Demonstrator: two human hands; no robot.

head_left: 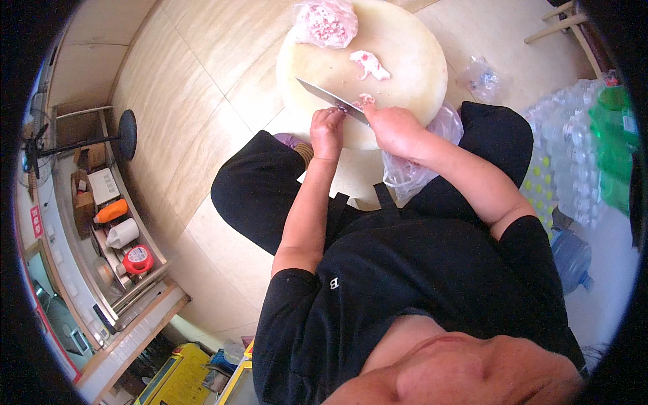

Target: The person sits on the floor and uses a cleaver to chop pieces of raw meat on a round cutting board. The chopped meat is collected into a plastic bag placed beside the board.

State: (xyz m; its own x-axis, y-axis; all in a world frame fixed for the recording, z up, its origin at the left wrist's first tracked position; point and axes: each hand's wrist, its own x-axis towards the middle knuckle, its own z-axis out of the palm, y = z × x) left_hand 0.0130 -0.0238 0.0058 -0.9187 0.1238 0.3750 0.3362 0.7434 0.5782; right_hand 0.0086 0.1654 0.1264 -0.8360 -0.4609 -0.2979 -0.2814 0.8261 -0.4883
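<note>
My right hand [394, 129] grips a broad-bladed cleaver [324, 96] by its handle, the blade slanting toward the upper left over a round chopping board [415, 66]. Beside the blade, the bent fingers of my left hand [327, 132] press on a small piece of meat, mostly hidden. Small cut bits of meat [365, 100] lie on the blade's far side. Farther off rests a pale, fatty strip of meat [370, 66]. A clear plastic bag of diced meat [328, 25] sits at the board's far edge. Another plastic bag [412, 174] hangs below my right wrist.
Shrink-wrapped water bottles [567, 147] and a green plastic pack [615, 147] stand at right, near a large blue water jug [572, 258]. A crumpled plastic bag [481, 78] lies on the floor. At left are a pedestal fan [38, 144] and a metal cart [136, 243] with bottles.
</note>
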